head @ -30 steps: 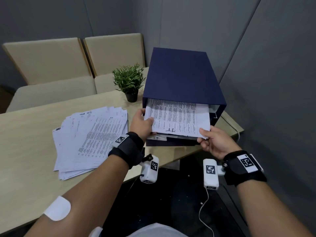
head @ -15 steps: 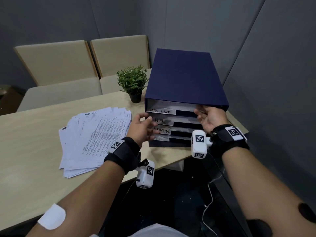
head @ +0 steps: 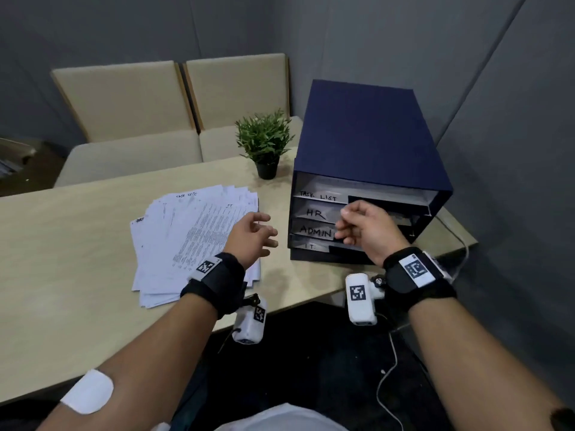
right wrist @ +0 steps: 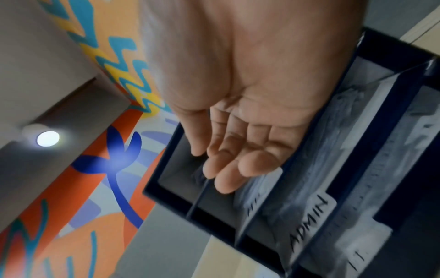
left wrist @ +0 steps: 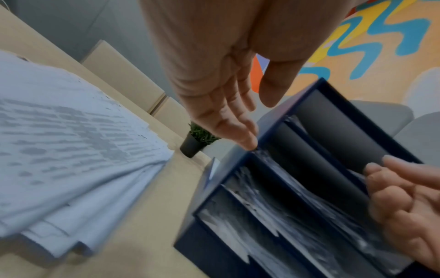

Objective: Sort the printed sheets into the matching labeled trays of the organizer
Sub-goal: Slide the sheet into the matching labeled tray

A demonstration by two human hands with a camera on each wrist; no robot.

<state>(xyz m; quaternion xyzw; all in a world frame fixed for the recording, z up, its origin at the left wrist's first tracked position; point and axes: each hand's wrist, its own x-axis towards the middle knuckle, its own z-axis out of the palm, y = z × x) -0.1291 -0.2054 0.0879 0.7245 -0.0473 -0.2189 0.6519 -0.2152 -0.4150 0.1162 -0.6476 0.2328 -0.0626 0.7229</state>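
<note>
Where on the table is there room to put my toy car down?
Bare tabletop lies left of the paper pile, and a smaller strip between pile and organizer. It is crowded near the potted plant, where the left hand and right hand hover.

A pale wooden table carries sheets, organizer, potted plant.

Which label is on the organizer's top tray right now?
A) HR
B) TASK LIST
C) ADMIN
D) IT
B: on the blue organizer, the top tray's label reads TASK LIST, with HR, ADMIN and IT below it in that order.
</note>
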